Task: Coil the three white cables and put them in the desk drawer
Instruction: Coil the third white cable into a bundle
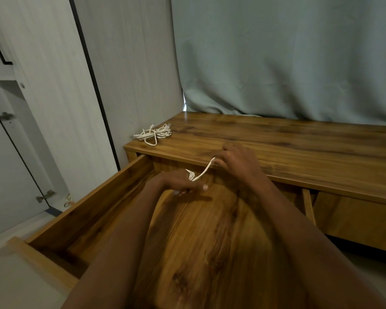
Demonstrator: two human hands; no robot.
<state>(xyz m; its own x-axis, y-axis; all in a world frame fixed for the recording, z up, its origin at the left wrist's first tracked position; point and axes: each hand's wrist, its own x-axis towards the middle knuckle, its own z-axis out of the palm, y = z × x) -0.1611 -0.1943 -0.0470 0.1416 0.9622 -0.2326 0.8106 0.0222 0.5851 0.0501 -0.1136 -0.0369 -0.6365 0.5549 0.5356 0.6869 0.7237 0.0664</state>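
Observation:
A white cable (202, 172) stretches between my two hands above the open wooden drawer (87, 210). My left hand (178, 181) grips a small bundle of its loops, fingers curled round them. My right hand (236, 161) pinches the free strand near the desk's front edge and holds it taut. On the back left corner of the wooden desk top (288, 143) lies a loose tangle of white cable (155, 133); how many cables it holds I cannot tell. My forearms hide much of the drawer floor.
A grey-green curtain (288, 56) hangs behind the desk. Pale cabinet doors (31, 108) with metal hinges stand to the left, close to the drawer's side wall. A second, shut drawer front (354, 217) sits to the right of the open one.

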